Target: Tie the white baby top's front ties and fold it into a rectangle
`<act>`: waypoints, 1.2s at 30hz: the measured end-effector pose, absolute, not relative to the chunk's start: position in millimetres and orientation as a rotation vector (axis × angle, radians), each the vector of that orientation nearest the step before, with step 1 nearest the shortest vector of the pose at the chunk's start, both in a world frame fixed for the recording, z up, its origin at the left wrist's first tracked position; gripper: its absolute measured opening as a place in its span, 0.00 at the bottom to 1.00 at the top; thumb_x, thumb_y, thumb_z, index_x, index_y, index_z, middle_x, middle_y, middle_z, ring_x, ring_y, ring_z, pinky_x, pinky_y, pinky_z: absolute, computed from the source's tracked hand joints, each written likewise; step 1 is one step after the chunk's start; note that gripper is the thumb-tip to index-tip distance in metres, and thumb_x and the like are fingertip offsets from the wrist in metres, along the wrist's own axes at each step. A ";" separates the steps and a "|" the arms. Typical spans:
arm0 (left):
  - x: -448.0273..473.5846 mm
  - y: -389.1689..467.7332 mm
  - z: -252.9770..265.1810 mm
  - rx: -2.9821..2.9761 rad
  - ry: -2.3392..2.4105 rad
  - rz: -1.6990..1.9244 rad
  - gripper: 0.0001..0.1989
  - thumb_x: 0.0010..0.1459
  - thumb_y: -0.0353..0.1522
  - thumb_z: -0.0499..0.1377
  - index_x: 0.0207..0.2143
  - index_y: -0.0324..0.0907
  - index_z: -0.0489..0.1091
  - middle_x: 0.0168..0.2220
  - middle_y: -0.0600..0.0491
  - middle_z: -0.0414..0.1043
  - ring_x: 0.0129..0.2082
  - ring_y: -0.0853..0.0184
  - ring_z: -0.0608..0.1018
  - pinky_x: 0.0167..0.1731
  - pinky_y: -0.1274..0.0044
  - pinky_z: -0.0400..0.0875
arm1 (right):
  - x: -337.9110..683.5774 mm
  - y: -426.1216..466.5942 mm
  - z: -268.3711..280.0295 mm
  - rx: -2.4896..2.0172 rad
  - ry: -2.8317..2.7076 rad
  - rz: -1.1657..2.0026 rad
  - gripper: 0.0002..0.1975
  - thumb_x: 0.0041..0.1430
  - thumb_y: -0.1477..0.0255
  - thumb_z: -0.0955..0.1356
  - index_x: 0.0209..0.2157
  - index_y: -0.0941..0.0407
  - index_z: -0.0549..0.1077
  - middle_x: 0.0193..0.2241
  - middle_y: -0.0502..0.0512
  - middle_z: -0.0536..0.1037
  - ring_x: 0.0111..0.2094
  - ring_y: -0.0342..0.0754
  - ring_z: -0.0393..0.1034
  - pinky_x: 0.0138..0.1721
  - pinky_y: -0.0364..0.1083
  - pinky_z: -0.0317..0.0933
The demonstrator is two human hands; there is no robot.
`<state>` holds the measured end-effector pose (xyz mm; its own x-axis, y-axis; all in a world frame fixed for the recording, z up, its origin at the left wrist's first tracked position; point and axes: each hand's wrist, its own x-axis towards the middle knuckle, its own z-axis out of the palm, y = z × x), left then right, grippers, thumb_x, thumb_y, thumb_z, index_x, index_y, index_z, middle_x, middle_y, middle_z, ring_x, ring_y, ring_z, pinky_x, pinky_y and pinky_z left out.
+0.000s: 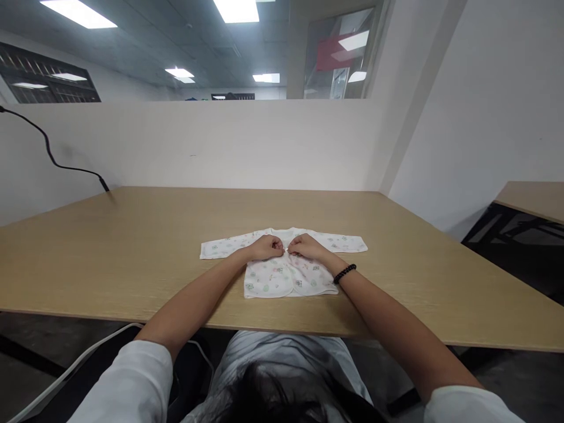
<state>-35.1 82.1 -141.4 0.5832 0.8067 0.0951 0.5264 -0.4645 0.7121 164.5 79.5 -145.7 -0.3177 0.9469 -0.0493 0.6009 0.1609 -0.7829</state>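
A small white baby shirt (pixel 268 279) with a pastel print lies flat on the table, its sleeves spread out to both sides and its rounded front hems toward me. My left hand (pixel 267 247) is closed in a pinch on the shirt's front opening, near the upper middle. Right beside it, my right hand (pixel 305 246) pinches the opposite front edge, the fingertips of both hands almost meeting. A tiny white spot shows between the fingertips; whether it is a button, a snap or a tie I cannot tell. A black beaded bracelet (pixel 344 273) circles my right wrist.
The wooden table (pixel 132 252) has its front edge close to my lap. A white partition (pixel 247 144) stands along its back. A black cable (pixel 53 158) runs down at the far left, and a white cable (pixel 66 373) hangs below the table. Another table (pixel 535 197) stands at the right.
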 end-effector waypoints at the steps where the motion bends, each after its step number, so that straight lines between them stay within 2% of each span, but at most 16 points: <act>1: -35.0 82.2 -141.8 2.168 1.056 0.581 0.08 0.45 0.34 0.60 0.30 0.41 0.70 0.26 0.57 0.70 0.26 0.69 0.71 0.26 0.79 0.64 | 165.3 80.8 -146.6 -1.445 -1.986 1.019 0.04 0.44 0.75 0.68 0.19 0.58 0.74 0.13 0.46 0.69 0.16 0.39 0.58 0.19 0.39 0.50; 5: -35.8 82.2 -142.9 2.179 1.022 0.639 0.12 0.46 0.34 0.62 0.35 0.42 0.68 0.26 0.58 0.69 0.26 0.69 0.72 0.28 0.79 0.65 | 168.4 81.1 -147.7 -1.374 -2.005 1.010 0.03 0.44 0.74 0.69 0.23 0.59 0.77 0.17 0.48 0.73 0.19 0.40 0.61 0.21 0.39 0.53; 11: -37.1 83.0 -146.2 2.280 1.056 0.642 0.10 0.51 0.35 0.60 0.36 0.42 0.67 0.25 0.58 0.67 0.26 0.69 0.71 0.28 0.78 0.63 | 166.2 71.4 -143.3 -1.379 -2.028 0.853 0.02 0.46 0.74 0.70 0.25 0.58 0.75 0.22 0.49 0.75 0.23 0.41 0.65 0.23 0.39 0.53; 14: -36.7 84.9 -149.9 2.346 1.093 0.692 0.10 0.54 0.34 0.58 0.39 0.42 0.67 0.26 0.58 0.68 0.27 0.68 0.71 0.29 0.78 0.64 | 162.4 62.8 -135.9 -1.417 -2.057 0.673 0.09 0.49 0.68 0.71 0.23 0.57 0.71 0.21 0.49 0.73 0.23 0.41 0.63 0.23 0.40 0.52; 17: -36.8 86.8 -152.4 2.502 1.018 0.705 0.13 0.55 0.30 0.56 0.44 0.43 0.67 0.30 0.55 0.70 0.32 0.66 0.72 0.34 0.75 0.67 | 157.2 50.5 -126.6 -1.429 -2.174 0.618 0.17 0.48 0.58 0.73 0.21 0.56 0.68 0.19 0.47 0.70 0.21 0.41 0.60 0.22 0.41 0.49; 19: -37.2 87.1 -152.7 2.632 0.966 0.689 0.11 0.56 0.29 0.55 0.42 0.42 0.70 0.34 0.51 0.71 0.37 0.63 0.73 0.39 0.73 0.68 | 153.6 42.0 -122.0 -1.422 -2.284 0.636 0.20 0.45 0.55 0.74 0.20 0.56 0.66 0.17 0.47 0.68 0.20 0.41 0.59 0.22 0.42 0.47; 22: -38.2 85.6 -151.7 2.787 0.928 0.685 0.10 0.60 0.31 0.52 0.41 0.40 0.72 0.43 0.45 0.70 0.45 0.60 0.72 0.47 0.69 0.67 | 150.4 34.2 -119.7 -1.434 -2.433 0.656 0.18 0.45 0.58 0.73 0.19 0.56 0.66 0.17 0.47 0.67 0.21 0.42 0.58 0.22 0.42 0.46; 24: -39.1 84.0 -151.1 2.858 0.917 0.634 0.13 0.63 0.33 0.51 0.45 0.40 0.71 0.50 0.43 0.69 0.50 0.58 0.71 0.51 0.68 0.65 | 150.7 33.8 -119.9 -1.440 -2.498 0.684 0.15 0.47 0.64 0.71 0.19 0.56 0.64 0.17 0.46 0.66 0.21 0.42 0.57 0.22 0.42 0.46; 27: -41.3 81.9 -150.4 2.873 0.956 0.454 0.20 0.66 0.37 0.47 0.57 0.41 0.64 0.58 0.45 0.65 0.58 0.58 0.66 0.56 0.66 0.60 | 154.0 37.6 -119.7 -1.402 -2.558 0.724 0.11 0.46 0.70 0.68 0.18 0.55 0.61 0.16 0.44 0.62 0.21 0.41 0.55 0.22 0.42 0.45; 30: -44.3 80.6 -148.4 2.817 1.002 0.251 0.26 0.69 0.42 0.42 0.65 0.44 0.53 0.66 0.47 0.54 0.65 0.58 0.56 0.61 0.65 0.52 | 158.2 41.1 -117.1 -1.356 -2.575 0.801 0.10 0.45 0.72 0.66 0.19 0.55 0.59 0.15 0.43 0.57 0.20 0.40 0.51 0.22 0.42 0.44; 33: -46.7 79.1 -144.2 2.765 0.995 0.062 0.29 0.69 0.47 0.38 0.68 0.48 0.46 0.70 0.50 0.43 0.69 0.58 0.48 0.64 0.61 0.43 | 161.2 42.1 -112.9 -1.309 -2.543 0.903 0.07 0.44 0.73 0.66 0.20 0.55 0.61 0.15 0.42 0.57 0.19 0.39 0.50 0.20 0.41 0.43; 36: -47.2 77.7 -140.4 2.735 0.986 -0.046 0.30 0.68 0.49 0.37 0.68 0.51 0.45 0.71 0.52 0.37 0.69 0.59 0.43 0.64 0.59 0.39 | 164.0 42.2 -108.6 -1.280 -2.501 1.089 0.05 0.42 0.75 0.66 0.24 0.55 0.64 0.15 0.41 0.62 0.18 0.39 0.53 0.20 0.40 0.45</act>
<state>-47.2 77.7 -140.4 0.7727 0.6254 -0.1082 0.6328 -0.7459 0.2078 164.0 42.2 -108.6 -0.6324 0.7485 -0.1996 0.6559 0.3803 -0.6520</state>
